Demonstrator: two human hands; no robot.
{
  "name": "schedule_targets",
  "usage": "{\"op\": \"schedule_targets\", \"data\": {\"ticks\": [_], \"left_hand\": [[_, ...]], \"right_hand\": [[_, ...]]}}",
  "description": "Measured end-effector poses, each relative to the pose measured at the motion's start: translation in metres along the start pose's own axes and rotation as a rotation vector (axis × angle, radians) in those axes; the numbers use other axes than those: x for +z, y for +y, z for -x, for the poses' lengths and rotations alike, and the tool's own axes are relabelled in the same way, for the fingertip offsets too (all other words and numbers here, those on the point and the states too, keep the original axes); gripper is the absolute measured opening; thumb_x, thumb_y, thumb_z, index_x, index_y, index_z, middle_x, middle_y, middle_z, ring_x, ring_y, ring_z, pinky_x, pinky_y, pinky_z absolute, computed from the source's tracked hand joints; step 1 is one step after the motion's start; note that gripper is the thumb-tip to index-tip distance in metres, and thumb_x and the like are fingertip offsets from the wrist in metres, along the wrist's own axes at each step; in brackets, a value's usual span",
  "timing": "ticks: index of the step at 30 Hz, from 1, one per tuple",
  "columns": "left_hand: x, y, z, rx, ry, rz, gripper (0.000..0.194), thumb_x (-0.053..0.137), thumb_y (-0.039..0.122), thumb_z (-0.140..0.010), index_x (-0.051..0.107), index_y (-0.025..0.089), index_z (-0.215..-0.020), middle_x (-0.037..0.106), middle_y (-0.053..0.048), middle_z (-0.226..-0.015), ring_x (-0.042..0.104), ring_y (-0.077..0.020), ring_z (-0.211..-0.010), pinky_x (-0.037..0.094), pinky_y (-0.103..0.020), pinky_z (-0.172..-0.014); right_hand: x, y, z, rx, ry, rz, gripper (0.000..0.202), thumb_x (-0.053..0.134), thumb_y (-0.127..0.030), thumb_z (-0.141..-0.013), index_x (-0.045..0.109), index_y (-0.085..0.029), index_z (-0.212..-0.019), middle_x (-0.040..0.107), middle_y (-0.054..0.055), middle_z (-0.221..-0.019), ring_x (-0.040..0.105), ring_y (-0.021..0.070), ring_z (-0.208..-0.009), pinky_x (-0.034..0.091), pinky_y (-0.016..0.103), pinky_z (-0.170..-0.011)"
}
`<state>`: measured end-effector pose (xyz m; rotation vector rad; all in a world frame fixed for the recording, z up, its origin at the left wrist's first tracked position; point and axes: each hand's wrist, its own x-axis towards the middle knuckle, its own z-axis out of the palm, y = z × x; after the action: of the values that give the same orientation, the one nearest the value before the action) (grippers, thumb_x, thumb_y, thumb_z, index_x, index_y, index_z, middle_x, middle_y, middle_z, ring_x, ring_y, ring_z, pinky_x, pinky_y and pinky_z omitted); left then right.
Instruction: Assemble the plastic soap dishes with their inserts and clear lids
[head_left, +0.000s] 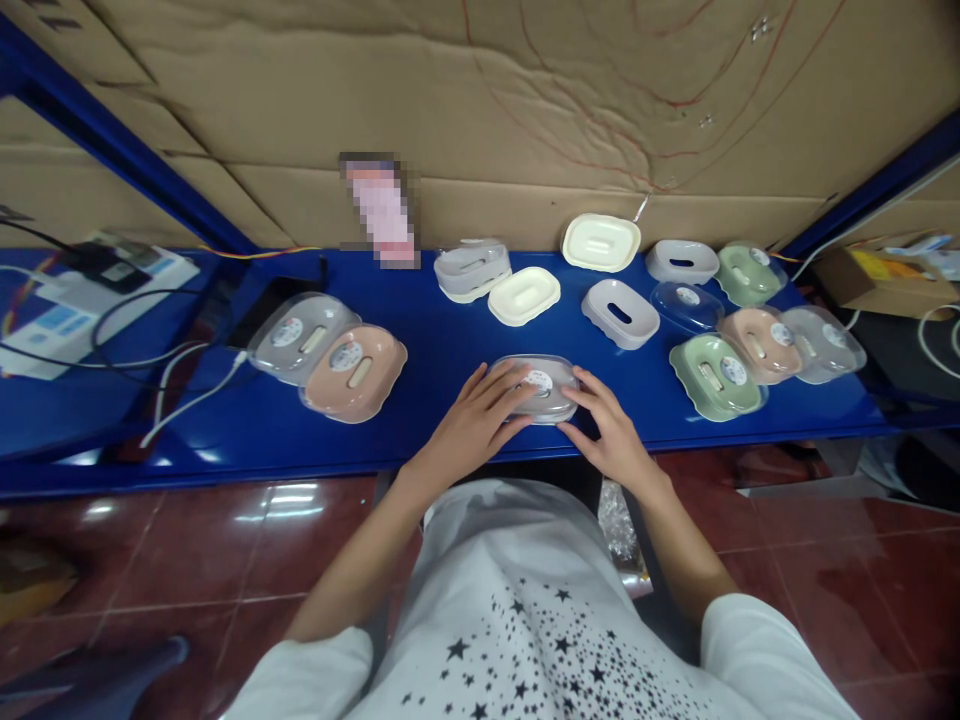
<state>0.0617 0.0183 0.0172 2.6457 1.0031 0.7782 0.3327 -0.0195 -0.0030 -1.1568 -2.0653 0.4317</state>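
Note:
A grey soap dish (551, 402) with a transparent lid and a round white label lies at the front edge of the blue table. My left hand (484, 412) grips its left end, fingers over the lid and thumb along the near side. Around its right end my right hand (609, 425) is closed, fingers on the lid and thumb at the near edge. Just beyond stand a cream tray (525, 296) and a grey slotted piece (621, 313). A blue-looking clear lid (686, 305) lies to the right of that piece.
Lidded pink (354, 372) and grey (300, 338) dishes stand at left, near a white cable (196, 392). Lidded green (716, 376), pink (761, 345) and grey (829, 345) ones sit at right. Another cream tray (600, 243) leans by the cardboard wall (300, 110).

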Motion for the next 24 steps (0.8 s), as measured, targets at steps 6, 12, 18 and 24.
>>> {"op": "schedule_targets", "data": {"ticks": [6, 12, 18, 24], "left_hand": [[0.002, -0.003, 0.000, 0.032, -0.019, -0.053, 0.045, 0.054, 0.034, -0.111, 0.049, 0.024, -0.155, 0.053, -0.011, -0.166, 0.039, -0.0264, -0.162, 0.035, -0.056, -0.134], [0.000, -0.005, -0.006, 0.063, -0.044, -0.139, 0.059, 0.050, 0.032, -0.113, 0.033, 0.028, -0.168, 0.045, -0.009, -0.171, 0.035, -0.0272, -0.164, 0.033, -0.056, -0.135], [0.003, -0.006, -0.008, 0.066, -0.036, -0.146, 0.056, 0.049, 0.033, -0.113, 0.037, 0.029, -0.167, 0.047, -0.007, -0.171, 0.036, -0.0261, -0.163, 0.032, -0.054, -0.135], [0.003, -0.009, -0.012, 0.037, -0.058, -0.140, 0.052, 0.048, 0.036, -0.113, 0.043, 0.025, -0.164, 0.046, -0.009, -0.171, 0.037, -0.0278, -0.163, 0.036, -0.053, -0.133]], "right_hand": [[0.002, 0.003, 0.000, -0.058, 0.040, 0.030, 0.068, 0.068, -0.025, -0.103, 0.042, -0.042, -0.164, 0.045, 0.009, -0.169, 0.047, 0.0323, -0.156, 0.051, 0.059, -0.123], [0.007, 0.006, 0.001, -0.093, 0.105, 0.106, 0.073, 0.071, -0.023, -0.101, 0.040, -0.040, -0.165, 0.048, 0.011, -0.166, 0.050, 0.0328, -0.154, 0.051, 0.060, -0.123], [0.009, 0.005, -0.001, -0.091, 0.156, 0.147, 0.069, 0.069, -0.022, -0.102, 0.044, -0.041, -0.163, 0.051, 0.010, -0.164, 0.054, 0.0318, -0.151, 0.053, 0.058, -0.123], [0.004, 0.000, -0.004, 0.005, 0.060, 0.111, 0.063, 0.063, -0.026, -0.106, 0.042, -0.039, -0.164, 0.044, 0.009, -0.171, 0.046, 0.0312, -0.157, 0.046, 0.058, -0.128]]}}
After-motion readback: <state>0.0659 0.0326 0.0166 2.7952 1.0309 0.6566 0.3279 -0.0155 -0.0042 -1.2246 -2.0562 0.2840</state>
